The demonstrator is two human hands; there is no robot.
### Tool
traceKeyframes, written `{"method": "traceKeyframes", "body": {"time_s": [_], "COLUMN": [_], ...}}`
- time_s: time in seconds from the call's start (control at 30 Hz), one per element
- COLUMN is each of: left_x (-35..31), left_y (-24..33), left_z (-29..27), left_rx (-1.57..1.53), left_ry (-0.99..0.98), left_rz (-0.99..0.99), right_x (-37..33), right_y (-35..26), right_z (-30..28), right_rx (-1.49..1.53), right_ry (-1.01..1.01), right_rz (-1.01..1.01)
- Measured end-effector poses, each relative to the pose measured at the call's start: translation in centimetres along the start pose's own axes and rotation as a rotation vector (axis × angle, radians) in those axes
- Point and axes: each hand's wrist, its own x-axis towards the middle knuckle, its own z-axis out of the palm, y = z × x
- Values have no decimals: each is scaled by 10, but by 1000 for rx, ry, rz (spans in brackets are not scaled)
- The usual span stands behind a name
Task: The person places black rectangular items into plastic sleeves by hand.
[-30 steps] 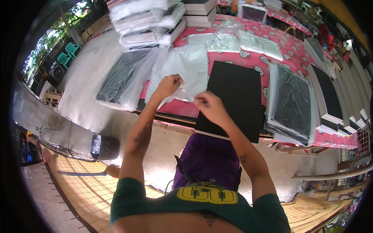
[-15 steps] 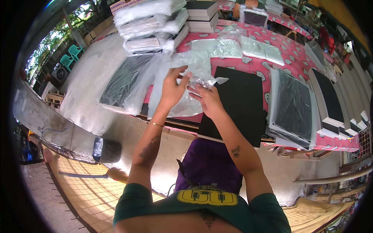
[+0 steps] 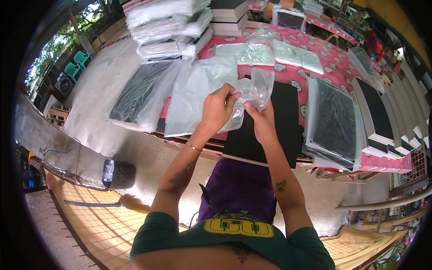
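A clear plastic bag (image 3: 259, 87) is held up between my hands over the table. My left hand (image 3: 218, 108) is closed, pinching the bag's left side with thumb and fingers. On its other side my right hand (image 3: 263, 122) grips the plastic, thumb in front and the other fingers partly hidden. Below and to the right of the bag lies a flat black rectangular panel (image 3: 284, 130), its near end at the table's edge. More clear plastic bags (image 3: 198, 92) lie flat beneath and left of my left hand.
Plastic-wrapped black panels lie at left (image 3: 139, 92) and right (image 3: 334, 121). A tall stack of wrapped packs (image 3: 164, 27) stands at the far left. Folded clear bags (image 3: 254, 55) rest on the pink patterned tablecloth (image 3: 294, 76). Black-faced thick panels (image 3: 375, 110) lean at far right.
The plastic between my hands has been lifted and spread more upright. My right hand has moved right and now grips it; my left hand has shifted right and lower.
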Motion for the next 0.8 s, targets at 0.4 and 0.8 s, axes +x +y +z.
{"method": "traceKeyframes", "body": {"time_s": [0.4, 0.8], "left_x": [0, -11], "left_y": [-2, 7], "left_z": [-14, -4], "left_rx": [-96, 126], "left_ry": [37, 4], "left_rz": [2, 91], "right_x": [-5, -14], "right_y": [-8, 1], "right_z": [-15, -25], "right_rx": [-487, -250], "right_ry": [-34, -126], "right_rz": [-219, 111]}}
